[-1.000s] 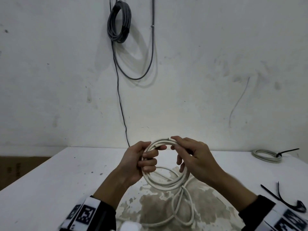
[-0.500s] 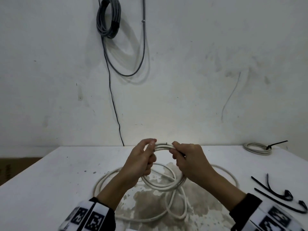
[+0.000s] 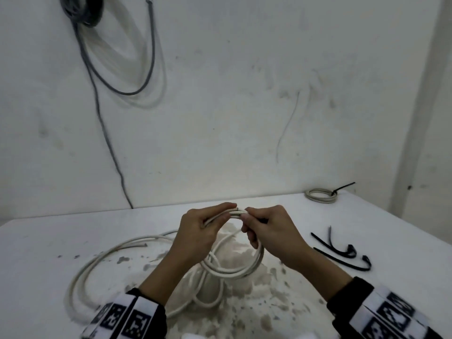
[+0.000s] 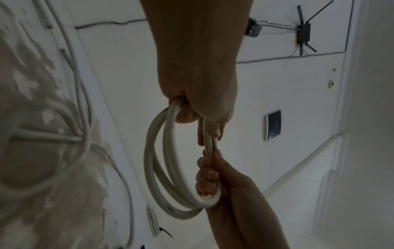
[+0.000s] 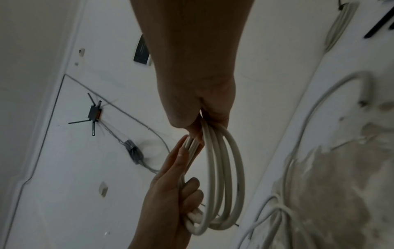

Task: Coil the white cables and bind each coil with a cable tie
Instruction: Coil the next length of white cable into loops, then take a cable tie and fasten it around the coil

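Observation:
A white cable coil (image 3: 234,271) of several loops hangs upright above the white table (image 3: 49,241). My left hand (image 3: 220,217) grips the coil's top from the left and my right hand (image 3: 249,222) grips it from the right, the fingertips almost meeting. In the left wrist view my left hand (image 4: 198,107) curls round the coil (image 4: 157,176), with the right hand (image 4: 213,175) below it. In the right wrist view my right hand (image 5: 204,118) clasps the coil (image 5: 226,176) and the left hand (image 5: 179,185) wraps the strands opposite. More loose white cable (image 3: 102,255) lies on the table.
A coil bound with a black tie (image 3: 321,195) lies at the table's far right. Black cable ties (image 3: 342,255) lie to the right of my hands. A grey cable bundle (image 3: 80,11) hangs on the wall. The table's middle has worn, stained patches (image 3: 244,309).
Both hands have drawn together at the coil's top, with the fingers wrapped tighter round the strands. The loose cable on the left has come into view as my head turned.

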The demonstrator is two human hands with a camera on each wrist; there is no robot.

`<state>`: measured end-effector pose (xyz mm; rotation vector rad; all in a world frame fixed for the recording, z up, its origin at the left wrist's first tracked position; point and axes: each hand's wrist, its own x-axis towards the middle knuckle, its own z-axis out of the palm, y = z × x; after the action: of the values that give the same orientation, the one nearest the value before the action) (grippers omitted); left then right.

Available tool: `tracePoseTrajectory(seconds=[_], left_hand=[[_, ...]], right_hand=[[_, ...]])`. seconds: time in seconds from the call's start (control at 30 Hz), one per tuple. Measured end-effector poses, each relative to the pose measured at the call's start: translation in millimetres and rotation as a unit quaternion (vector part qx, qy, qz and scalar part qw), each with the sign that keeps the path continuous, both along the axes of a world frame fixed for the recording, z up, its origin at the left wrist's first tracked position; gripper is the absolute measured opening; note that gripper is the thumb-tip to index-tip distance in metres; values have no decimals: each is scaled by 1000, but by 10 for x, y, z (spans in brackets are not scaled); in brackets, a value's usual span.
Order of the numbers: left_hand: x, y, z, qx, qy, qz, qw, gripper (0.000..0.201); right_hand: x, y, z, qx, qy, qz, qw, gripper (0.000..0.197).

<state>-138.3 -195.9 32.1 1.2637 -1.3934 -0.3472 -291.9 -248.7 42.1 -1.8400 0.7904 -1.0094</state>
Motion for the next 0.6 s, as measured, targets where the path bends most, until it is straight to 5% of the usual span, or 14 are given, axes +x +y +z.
tracePoseTrajectory(seconds=[0.13, 0.27, 0.33, 0.43, 0.6], left_hand=[[-284, -179, -78, 37, 86, -47, 995, 17], [-504, -274, -155, 90, 90, -99, 987, 18], [-573, -304, -189, 109, 63, -119, 985, 17], [-640, -343, -241, 129, 56, -141, 980, 18], [-660, -414, -297, 140, 115, -145, 973, 20]], right_hand=[[-402, -212, 34, 95, 8, 38, 995, 32], [-986, -819, -79, 101, 91, -160, 978, 25], [-1309, -1141, -212, 24, 283, -266, 921, 25], [-1601, -1445, -453, 5, 495, -267, 827, 30], [-1638, -1690, -750, 46, 520, -272, 809, 32]])
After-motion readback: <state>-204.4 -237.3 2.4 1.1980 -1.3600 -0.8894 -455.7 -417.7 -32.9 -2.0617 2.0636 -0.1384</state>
